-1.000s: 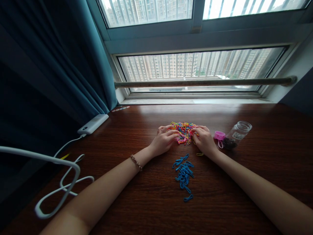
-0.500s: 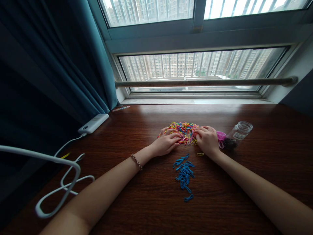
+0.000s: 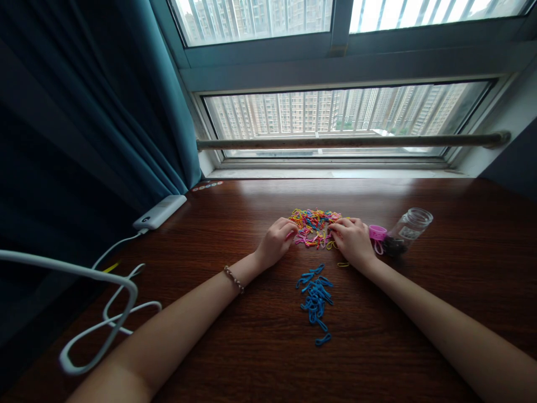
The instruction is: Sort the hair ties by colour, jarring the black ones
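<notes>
A loose pile of multicoloured rubber bands [image 3: 312, 224] lies on the dark wooden table, in pink, yellow, red, orange and blue. At its left edge my left hand [image 3: 277, 240] is closed, fingers curled together; whatever they pinch is hidden. My right hand [image 3: 351, 238] rests over the pile's right side with bent, closed fingers, their tips among the bands; any band in them cannot be made out. Nearer to me lies a separate group of blue rubber bands [image 3: 318, 296]. One yellow rubber band [image 3: 343, 264] lies alone below my right hand.
Right of my right hand are a pink ring-shaped item [image 3: 378, 232] and a clear jar [image 3: 413, 224], tilted, with dark contents. A white power bank [image 3: 160, 212] and looped white cable [image 3: 98, 272] lie left. A window [image 3: 335, 115] and rail are behind the table; a blue curtain [image 3: 138, 101] hangs left.
My left hand has drawn back left from over the pile, and its spread fingers have curled together. My right hand has shifted slightly left. The blue group looks the same.
</notes>
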Motion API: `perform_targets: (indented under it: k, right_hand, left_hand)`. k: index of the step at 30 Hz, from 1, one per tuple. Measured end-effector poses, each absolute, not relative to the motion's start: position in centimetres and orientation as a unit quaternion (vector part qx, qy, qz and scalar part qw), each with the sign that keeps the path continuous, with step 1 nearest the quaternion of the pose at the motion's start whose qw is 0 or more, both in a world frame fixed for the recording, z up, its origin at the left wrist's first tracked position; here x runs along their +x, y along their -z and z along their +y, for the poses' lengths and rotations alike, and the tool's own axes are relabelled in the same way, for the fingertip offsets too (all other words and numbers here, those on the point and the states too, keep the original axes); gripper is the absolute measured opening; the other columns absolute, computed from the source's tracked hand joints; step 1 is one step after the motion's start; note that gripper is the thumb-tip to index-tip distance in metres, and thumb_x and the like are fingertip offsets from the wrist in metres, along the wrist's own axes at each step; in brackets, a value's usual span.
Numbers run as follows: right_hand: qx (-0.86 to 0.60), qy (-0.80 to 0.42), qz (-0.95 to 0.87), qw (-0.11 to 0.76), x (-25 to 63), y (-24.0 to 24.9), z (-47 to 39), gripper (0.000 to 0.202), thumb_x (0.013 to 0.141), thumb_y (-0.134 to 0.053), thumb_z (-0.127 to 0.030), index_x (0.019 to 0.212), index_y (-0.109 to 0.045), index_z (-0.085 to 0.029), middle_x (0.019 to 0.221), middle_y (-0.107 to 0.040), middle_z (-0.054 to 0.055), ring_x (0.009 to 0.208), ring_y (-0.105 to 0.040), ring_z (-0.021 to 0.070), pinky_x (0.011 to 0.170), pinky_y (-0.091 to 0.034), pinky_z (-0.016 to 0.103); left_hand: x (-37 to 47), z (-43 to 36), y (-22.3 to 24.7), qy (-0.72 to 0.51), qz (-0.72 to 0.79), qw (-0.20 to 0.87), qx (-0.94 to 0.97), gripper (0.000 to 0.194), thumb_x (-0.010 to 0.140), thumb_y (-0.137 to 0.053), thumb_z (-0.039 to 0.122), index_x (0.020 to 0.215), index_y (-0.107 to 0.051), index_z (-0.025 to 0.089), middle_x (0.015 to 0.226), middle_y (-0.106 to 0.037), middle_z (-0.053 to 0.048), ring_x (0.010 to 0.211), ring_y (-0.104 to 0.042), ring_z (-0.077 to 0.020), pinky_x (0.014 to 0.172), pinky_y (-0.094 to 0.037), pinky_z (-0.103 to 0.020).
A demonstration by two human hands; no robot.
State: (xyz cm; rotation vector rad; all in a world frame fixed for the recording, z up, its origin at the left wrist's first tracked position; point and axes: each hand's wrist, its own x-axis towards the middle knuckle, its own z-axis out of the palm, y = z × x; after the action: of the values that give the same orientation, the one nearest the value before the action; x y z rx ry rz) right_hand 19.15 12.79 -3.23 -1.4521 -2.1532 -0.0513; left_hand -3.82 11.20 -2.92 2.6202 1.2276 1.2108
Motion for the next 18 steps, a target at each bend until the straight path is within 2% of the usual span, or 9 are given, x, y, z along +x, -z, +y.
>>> perform_targets:
  k: [5, 9, 13, 18]
  right_hand:
    - [-0.535, 0.010, -0.798, 0.278, 19.42, 3.54, 13.14, 0.010, 0.080, -0.058, -0.024, 0.079, -0.068, -0.025, 0.091, -0.065, 0.004, 0.091, -0.045, 0.0267, 0.076, -0.035, 0.041]
    - [-0.498, -0.027, -0.783, 0.373, 19.44, 3.61, 13.52, 0.010, 0.081, -0.057, -0.024, 0.078, -0.066, -0.023, 0.091, -0.063, 0.005, 0.093, -0.048, 0.0254, 0.080, -0.038, 0.040]
    - [-0.417, -0.166, -0.750, 0.485, 19.15, 3.31, 13.53, 0.015, 0.084, -0.051, -0.029, 0.083, -0.063, -0.020, 0.090, -0.064, 0.005, 0.088, -0.056, 0.0209, 0.081, -0.042, 0.035]
    - [-0.403, -0.333, -0.674, 0.522, 18.91, 3.19, 13.47, 0.023, 0.083, -0.050, -0.038, 0.085, -0.059, -0.017, 0.072, -0.064, 0.004, 0.067, -0.060, 0.0177, 0.065, -0.048, 0.030]
  left_hand:
    - [-3.89, 11.32, 2.95, -0.395, 0.434, -0.012, 0.810, 0.007, 0.081, -0.051, 0.016, 0.086, -0.056, 0.016, 0.082, -0.061, -0.006, 0.080, -0.057, -0.0176, 0.075, -0.047, -0.032]
    - [-3.90, 11.41, 2.96, -0.393, 0.444, -0.012, 0.805, 0.012, 0.083, -0.048, 0.017, 0.091, -0.057, 0.017, 0.085, -0.062, -0.006, 0.082, -0.058, -0.0179, 0.076, -0.047, -0.032]
    - [-4.08, 11.62, 3.08, -0.391, 0.447, -0.013, 0.805, 0.015, 0.085, -0.047, 0.020, 0.094, -0.059, 0.017, 0.086, -0.063, -0.007, 0.082, -0.058, -0.0179, 0.076, -0.047, -0.032]
    - [-3.76, 11.01, 2.86, -0.404, 0.408, 0.015, 0.818, 0.017, 0.086, -0.046, 0.022, 0.093, -0.060, 0.016, 0.086, -0.065, -0.007, 0.081, -0.060, -0.0161, 0.076, -0.048, -0.031]
